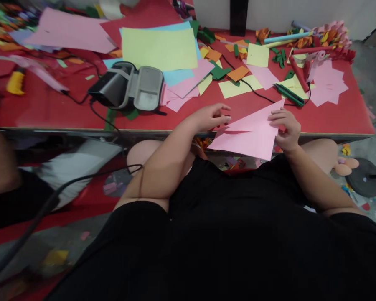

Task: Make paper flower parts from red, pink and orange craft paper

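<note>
A sheet of pink paper (250, 136), folded over so that its layers part at the left, hangs across the near edge of the red table. My right hand (287, 128) grips its right side, fingers over the top and thumb out of sight behind it. Close by the paper's left end, my left hand (213, 117) has its fingers bent and its thumb apart from them, with nothing visible between. Whether its fingertips touch the paper, I cannot tell.
An open grey zip case (148, 88) and a yellow paper stack (159, 48) lie to the left. Beyond my hands are a green cutter (288, 95), a black cable, a pink glue gun (315, 65) and paper scraps. Another person's arm (1, 154) is at far left.
</note>
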### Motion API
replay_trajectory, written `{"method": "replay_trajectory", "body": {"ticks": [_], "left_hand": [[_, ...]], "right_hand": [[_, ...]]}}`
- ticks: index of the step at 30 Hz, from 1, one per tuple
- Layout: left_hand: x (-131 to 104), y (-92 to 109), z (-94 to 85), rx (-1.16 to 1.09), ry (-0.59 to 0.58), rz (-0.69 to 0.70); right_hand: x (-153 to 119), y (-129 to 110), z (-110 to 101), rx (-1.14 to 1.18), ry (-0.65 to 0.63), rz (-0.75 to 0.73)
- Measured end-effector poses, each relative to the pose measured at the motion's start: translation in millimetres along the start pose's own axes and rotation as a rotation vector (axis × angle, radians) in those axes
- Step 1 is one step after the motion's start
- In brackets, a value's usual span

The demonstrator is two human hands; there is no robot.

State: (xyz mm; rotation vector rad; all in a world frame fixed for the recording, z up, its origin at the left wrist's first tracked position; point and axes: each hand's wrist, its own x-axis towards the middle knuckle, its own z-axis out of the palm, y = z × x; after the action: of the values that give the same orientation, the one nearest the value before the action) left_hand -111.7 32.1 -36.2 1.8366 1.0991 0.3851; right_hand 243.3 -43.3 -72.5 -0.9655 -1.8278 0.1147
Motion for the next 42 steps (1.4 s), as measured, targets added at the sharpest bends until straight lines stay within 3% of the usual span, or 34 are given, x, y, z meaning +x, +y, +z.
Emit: {"method": "replay_trajectory", "body": {"ticks": [3, 7, 10, 12, 14, 17, 21, 24, 28, 31, 34, 38, 42], "left_hand": [[3, -2, -3.5, -0.132, -0.067, -0.07], [3, -2, -6.6, -0.199, -0.113, -0.063], [2, -5, -2.9, -0.176, -0.008, -0.054], [2, -7, 0.6, -0.107, 0.093, -0.037], [3, -11, 2.6, 0.009, 0.165, -0.004], [8, -16, -0.2, 0.201, 0.171, 0.052], [18, -23, -12.4, 0.376, 0.129, 0.211], [28, -29, -21.0, 0.502, 0.117, 0.328], [43, -35, -28.6, 0.591, 0.019, 0.309], [52, -35, -34.1, 0.497, -0.041, 0.291], [55, -32, -40.0, 0.394, -0.075, 0.282], [54, -28, -46.9, 0.34, -0.122, 0.293], [56, -27, -49.6, 0.265, -0.148, 0.256]], "right_hand": [[1, 6, -1, -0.103, -0.033, 0.019], [14, 22, -3, -0.177, -0.202, 0.017], [32, 43, -12, -0.238, -0.381, -0.009], [43, 66, -25, -0.291, -0.425, -0.013], [51, 93, -42, -0.346, -0.369, 0.052], [60, 134, -65, -0.451, -0.277, 0.255], [77, 154, -79, -0.552, -0.406, 0.421], [92, 142, -84, -0.518, -0.516, 0.546], [96, 116, -88, -0.282, -0.356, 0.58], [89, 94, -82, 0.044, -0.355, 0.509], [85, 61, -62, 0.186, -0.574, 0.353], [90, 17, -24, 0.121, -0.773, 0.166], [99, 5, 7, 0.043, -0.869, 0.103]]}}
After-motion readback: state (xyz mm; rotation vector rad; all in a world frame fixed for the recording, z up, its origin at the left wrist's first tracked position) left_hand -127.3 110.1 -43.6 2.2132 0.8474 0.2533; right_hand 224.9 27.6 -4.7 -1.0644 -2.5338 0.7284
